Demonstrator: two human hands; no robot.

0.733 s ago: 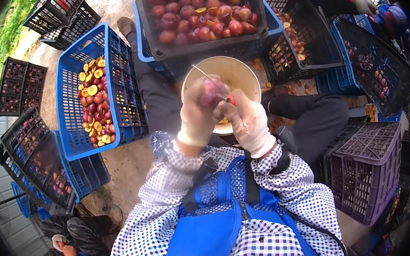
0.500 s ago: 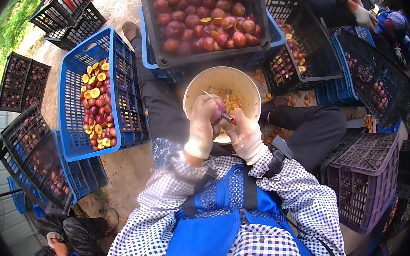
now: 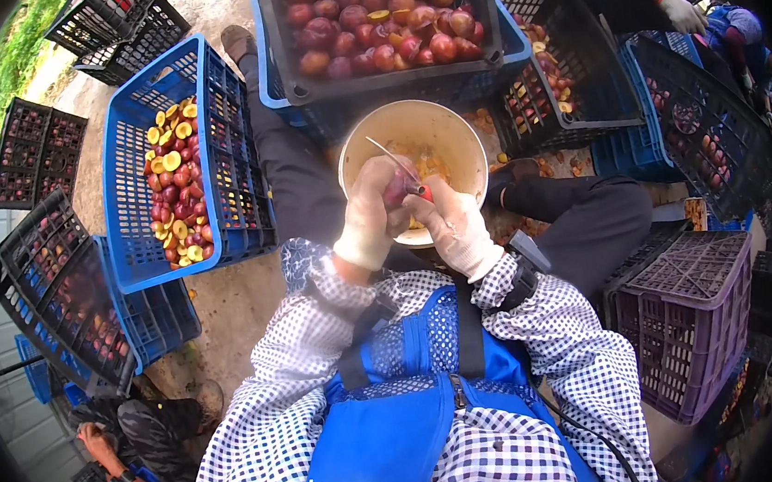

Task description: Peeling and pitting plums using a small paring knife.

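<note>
Over a cream-coloured bucket point(image 3: 364, 131), my gloved left hand point(image 3: 367, 217) is closed around a dark red plum point(image 3: 398, 187). My gloved right hand point(image 3: 452, 227) grips a small knife point(image 3: 395, 158) by its red handle, close against the plum. The thin blade lies across the plum and points up and to the left; whether it cuts into the flesh I cannot tell. Orange-yellow fruit bits lie in the bucket, partly hidden by my hands. The bucket stands between my legs.
Ahead, a dark crate point(image 3: 371, 85) of whole plums rests on a blue crate point(image 3: 269, 71). To the left stands a blue crate point(image 3: 115, 197) of halved plums. A black crate point(image 3: 608, 80) and a purple crate point(image 3: 690, 314) are at the right. Other people sit nearby.
The knife has turned and shifted, so more of its blade shows beyond the plum. Both hands stay on the plum and the knife. The whole view has shifted slightly.
</note>
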